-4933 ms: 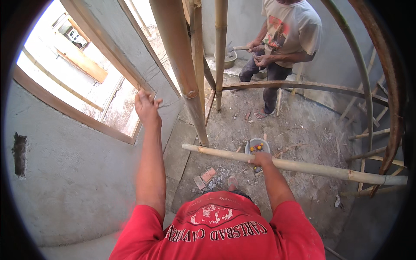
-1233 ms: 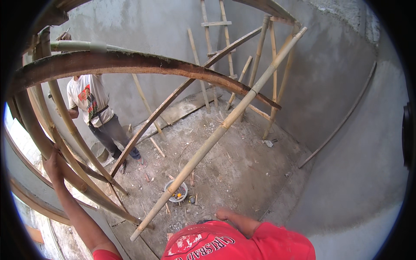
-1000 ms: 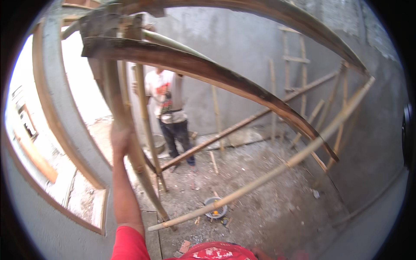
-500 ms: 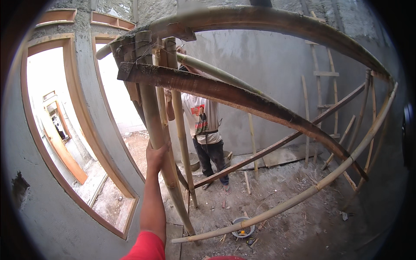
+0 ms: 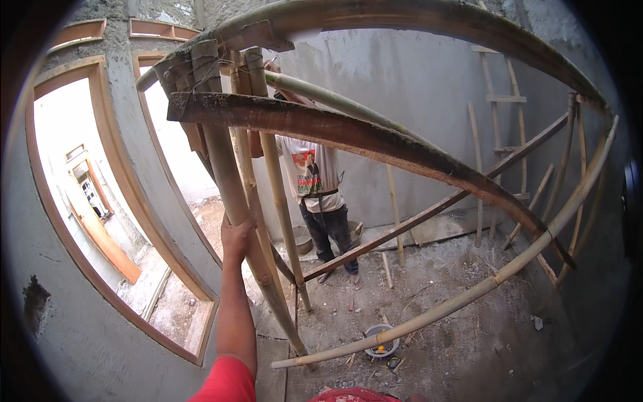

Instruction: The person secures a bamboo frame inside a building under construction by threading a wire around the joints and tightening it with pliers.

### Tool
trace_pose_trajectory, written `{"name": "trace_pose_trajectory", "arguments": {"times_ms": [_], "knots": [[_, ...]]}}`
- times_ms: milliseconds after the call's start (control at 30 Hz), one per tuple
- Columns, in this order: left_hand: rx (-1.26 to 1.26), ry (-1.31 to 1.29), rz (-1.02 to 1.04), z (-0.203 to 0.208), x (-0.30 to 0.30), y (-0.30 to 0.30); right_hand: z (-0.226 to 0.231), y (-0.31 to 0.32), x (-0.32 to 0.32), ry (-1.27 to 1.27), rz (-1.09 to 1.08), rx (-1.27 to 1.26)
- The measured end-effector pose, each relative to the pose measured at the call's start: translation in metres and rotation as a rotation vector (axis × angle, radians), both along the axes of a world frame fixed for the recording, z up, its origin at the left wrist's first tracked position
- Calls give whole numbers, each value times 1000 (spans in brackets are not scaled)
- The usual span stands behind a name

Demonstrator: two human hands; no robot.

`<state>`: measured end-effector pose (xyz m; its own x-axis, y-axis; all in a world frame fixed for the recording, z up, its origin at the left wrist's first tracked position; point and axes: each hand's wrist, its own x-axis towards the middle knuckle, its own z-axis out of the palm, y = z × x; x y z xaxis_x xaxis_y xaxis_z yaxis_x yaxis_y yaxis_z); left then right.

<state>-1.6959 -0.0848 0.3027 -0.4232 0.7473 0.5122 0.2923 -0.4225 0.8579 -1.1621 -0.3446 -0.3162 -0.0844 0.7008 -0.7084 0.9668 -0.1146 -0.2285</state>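
Observation:
My left hand [image 5: 238, 238] is wrapped around an upright bamboo pole [image 5: 231, 177], with my red-sleeved arm stretched forward. The pole belongs to a scaffold frame. Two thinner bamboo uprights [image 5: 274, 181] stand just beyond it. Where the poles meet at the top, tied wooden pieces [image 5: 197, 74] join them. A rough dark plank [image 5: 328, 134] runs across from there to the right, and a thick bamboo beam [image 5: 402, 19] passes above it. My right hand does not show.
Behind the scaffold stands another person [image 5: 311, 174], partly hidden, one hand raised near the top. A basin [image 5: 383, 340] sits on the littered floor below a low bamboo rail [image 5: 442, 309]. Wooden door frames [image 5: 110, 120] are at left; a ladder [image 5: 506, 99] leans at the back right.
The scaffold's top end has shifted slightly left and up in the picture, and the basin slightly right and up. My left hand keeps its hold on the pole.

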Motion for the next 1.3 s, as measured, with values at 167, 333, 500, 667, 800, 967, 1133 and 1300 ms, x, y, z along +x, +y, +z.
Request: {"name": "trace_pose_trajectory", "arguments": {"times_ms": [167,333,500,667,800,967,1133,1300], "knots": [[22,-10,-1,11,20,2,-62,-27,35,-23,120,18],[-53,50,49,0,-13,-12,-15,-34,-15,68,33,11],[-5,35,0,7,3,-13,42,-72,-17,118,-294,62],[-28,82,-28,13,13,-4,56,-121,-23,242,-453,382],[-36,87,-47,7,2,-2,170,-125,-68,460,-490,616],[-24,169,-54,7,-10,-11,279,-122,-104,714,-687,541],[-32,198,-2,12,4,-15,311,-124,-104,683,-620,637],[-24,162,-50,7,-7,1,299,-128,-84,828,-675,713]]}}
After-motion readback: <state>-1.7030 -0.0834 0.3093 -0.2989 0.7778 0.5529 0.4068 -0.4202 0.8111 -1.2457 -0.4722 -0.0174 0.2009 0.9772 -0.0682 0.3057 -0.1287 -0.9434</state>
